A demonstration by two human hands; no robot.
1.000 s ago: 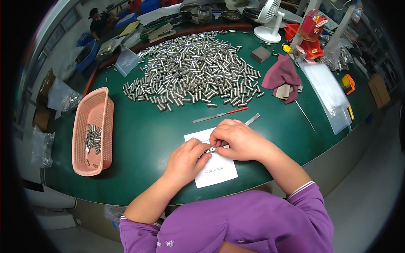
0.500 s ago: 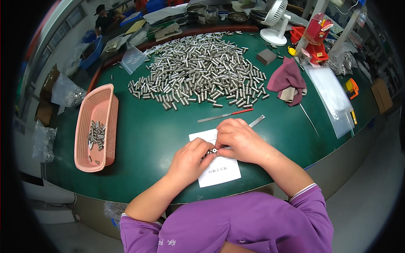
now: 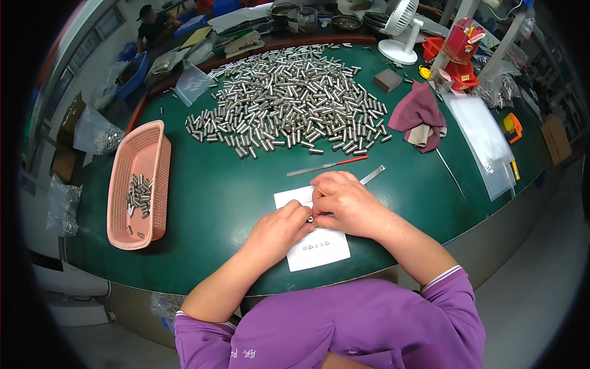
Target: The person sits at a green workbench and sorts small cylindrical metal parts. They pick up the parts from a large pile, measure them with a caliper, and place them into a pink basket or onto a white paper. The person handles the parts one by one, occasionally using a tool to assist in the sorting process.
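Note:
My left hand (image 3: 278,230) and my right hand (image 3: 345,205) meet over a white paper sheet (image 3: 318,255), fingers curled and pinched together. Between their fingertips a small metal cylinder (image 3: 310,219) shows only its round end. Its other end is covered by my fingers, and whether more pieces are inside my left hand cannot be seen. Beyond my hands lies a thin file (image 3: 326,168) with a red handle. A flat steel strip (image 3: 373,174) pokes out past my right hand.
A large heap of metal cylinders (image 3: 289,101) covers the far middle of the green table (image 3: 209,203). At left stands a pink basket (image 3: 161,190) holding several cylinders. Rightward are a maroon cloth (image 3: 418,114), a thin rod (image 3: 450,173), plastic bags (image 3: 482,147) and a white fan (image 3: 399,31).
My hands stay together over the paper with small finger shifts. Less of the metal shows between my fingers now. The whole view has shifted slightly.

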